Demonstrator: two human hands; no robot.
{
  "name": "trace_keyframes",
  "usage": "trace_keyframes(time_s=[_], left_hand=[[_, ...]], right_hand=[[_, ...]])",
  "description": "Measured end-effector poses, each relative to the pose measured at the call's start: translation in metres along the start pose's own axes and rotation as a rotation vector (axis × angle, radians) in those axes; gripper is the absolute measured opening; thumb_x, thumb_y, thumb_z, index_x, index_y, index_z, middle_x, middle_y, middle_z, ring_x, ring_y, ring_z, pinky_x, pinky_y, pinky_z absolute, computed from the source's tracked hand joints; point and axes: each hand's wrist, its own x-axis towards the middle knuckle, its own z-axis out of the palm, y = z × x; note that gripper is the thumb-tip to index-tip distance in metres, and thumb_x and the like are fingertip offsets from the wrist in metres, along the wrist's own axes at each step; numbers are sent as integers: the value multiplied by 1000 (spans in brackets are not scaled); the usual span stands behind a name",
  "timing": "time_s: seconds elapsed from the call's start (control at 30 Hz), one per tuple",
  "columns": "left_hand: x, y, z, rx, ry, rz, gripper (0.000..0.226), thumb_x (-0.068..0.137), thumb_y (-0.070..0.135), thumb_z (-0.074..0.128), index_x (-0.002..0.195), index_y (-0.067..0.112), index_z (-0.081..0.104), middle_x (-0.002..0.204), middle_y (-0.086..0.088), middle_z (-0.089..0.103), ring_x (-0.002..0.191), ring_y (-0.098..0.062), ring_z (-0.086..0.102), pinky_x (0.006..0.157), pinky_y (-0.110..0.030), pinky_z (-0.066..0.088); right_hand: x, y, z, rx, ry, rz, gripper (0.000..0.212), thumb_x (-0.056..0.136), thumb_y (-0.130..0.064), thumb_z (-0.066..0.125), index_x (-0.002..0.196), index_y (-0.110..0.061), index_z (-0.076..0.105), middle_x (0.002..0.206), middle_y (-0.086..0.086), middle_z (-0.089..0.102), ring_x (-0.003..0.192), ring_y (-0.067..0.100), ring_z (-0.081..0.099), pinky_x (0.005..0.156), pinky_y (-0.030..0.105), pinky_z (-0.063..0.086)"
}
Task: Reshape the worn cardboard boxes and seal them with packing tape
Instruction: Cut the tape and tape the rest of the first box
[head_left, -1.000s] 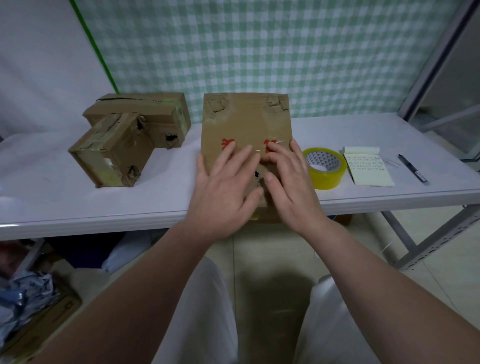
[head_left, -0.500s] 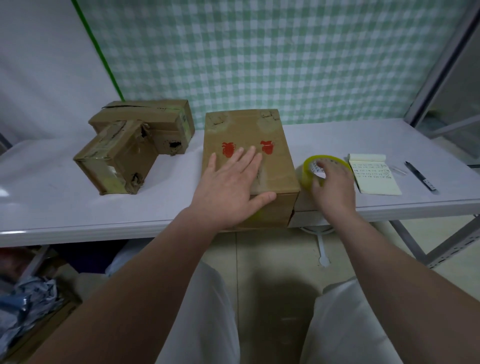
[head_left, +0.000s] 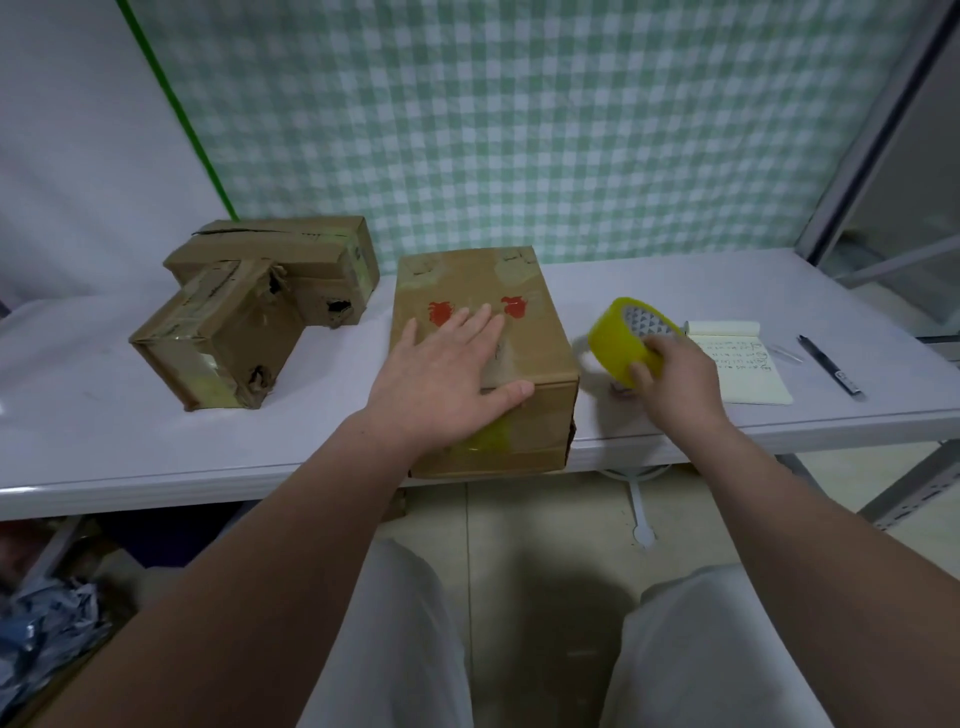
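A brown cardboard box with red marks on top stands at the front edge of the white table. My left hand lies flat on its top, fingers spread, thumb at the near top edge. To the right of the box, my right hand grips a yellow roll of packing tape, tilted and lifted off the table. Two more worn, taped boxes sit at the left: a torn near one and a longer one behind it.
A yellow notepad with handwriting and a black pen lie on the table's right part. A checked cloth hangs behind the table. Crumpled material sits on the floor at the lower left. My legs are under the table edge.
My right hand left the box top, reached right to the tape roll, gripped it and raised it tilted off the table. My left hand stayed flat on the box.
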Motion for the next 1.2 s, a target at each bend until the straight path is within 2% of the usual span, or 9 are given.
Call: trace_keyframes(time_s=[0.1, 0.2, 0.27, 0.47, 0.53, 0.7, 0.87, 1.03, 1.2], left_hand=[[1, -1, -1, -11, 5, -12, 83, 86, 73, 16, 153, 25, 1, 160, 8, -1, 147, -12, 3, 119, -49, 6], [0, 0, -2, -56, 22, -26, 82, 86, 73, 22, 152, 28, 1, 160, 8, 0, 147, -12, 6, 119, -48, 7], [-2, 1, -4, -95, 34, -27, 82, 86, 72, 28, 152, 31, 2, 161, 7, -1, 147, -15, 8, 118, -46, 6], [-9, 22, -28, -442, 208, 64, 71, 90, 54, 48, 150, 27, 21, 158, 2, 18, 143, -17, 18, 116, -36, 14], [-9, 35, -38, -568, 285, 82, 64, 92, 43, 54, 148, 24, 30, 153, 1, 29, 138, -13, 28, 106, -23, 21], [-6, 55, -57, -835, 431, 44, 44, 88, 29, 65, 131, 24, 55, 120, 7, 51, 102, -1, 49, 81, -5, 36], [-6, 63, -64, -935, 506, 4, 11, 83, 19, 70, 91, 26, 67, 91, 8, 61, 79, -5, 55, 68, -7, 40], [-12, 64, -64, -912, 500, 46, 15, 87, 19, 66, 76, 28, 60, 82, 12, 59, 71, -3, 53, 63, -7, 40], [-16, 63, -69, -945, 507, 86, 23, 90, 15, 61, 75, 31, 55, 80, 12, 59, 77, -10, 57, 67, -16, 46]], right_hand=[[-3, -12, -13, 168, 49, 38, 34, 91, -16, 58, 123, -5, 58, 122, 17, 57, 113, 33, 51, 86, 30, 38], [-10, -26, -27, 380, 71, 83, 33, 92, -16, 57, 124, -8, 57, 121, 12, 55, 106, 26, 51, 52, 5, 38], [-16, -35, -35, 484, 86, 79, 31, 92, -15, 57, 122, -9, 58, 118, 12, 57, 100, 24, 52, 43, 2, 36], [-42, -54, -55, 653, 116, -2, 17, 91, -13, 59, 102, -25, 56, 105, 2, 61, 85, 10, 55, 59, 7, 42], [-50, -56, -57, 623, 115, -44, 17, 90, -14, 60, 103, -25, 57, 108, 3, 62, 92, 13, 56, 73, 18, 42], [-68, -61, -64, 579, 91, -124, 35, 80, -33, 55, 113, -20, 60, 106, -1, 61, 87, 4, 52, 70, 7, 39], [-82, -65, -73, 588, 92, -165, 25, 80, -33, 55, 105, -31, 53, 98, -19, 53, 90, 6, 55, 78, 37, 53], [-87, -66, -79, 548, 88, -167, 26, 80, -40, 53, 104, -30, 54, 98, -11, 58, 87, -3, 53, 67, 8, 37], [-94, -74, -88, 569, 45, -161, 15, 82, -44, 52, 91, -32, 56, 83, -16, 61, 73, -4, 54, 58, 9, 39]])
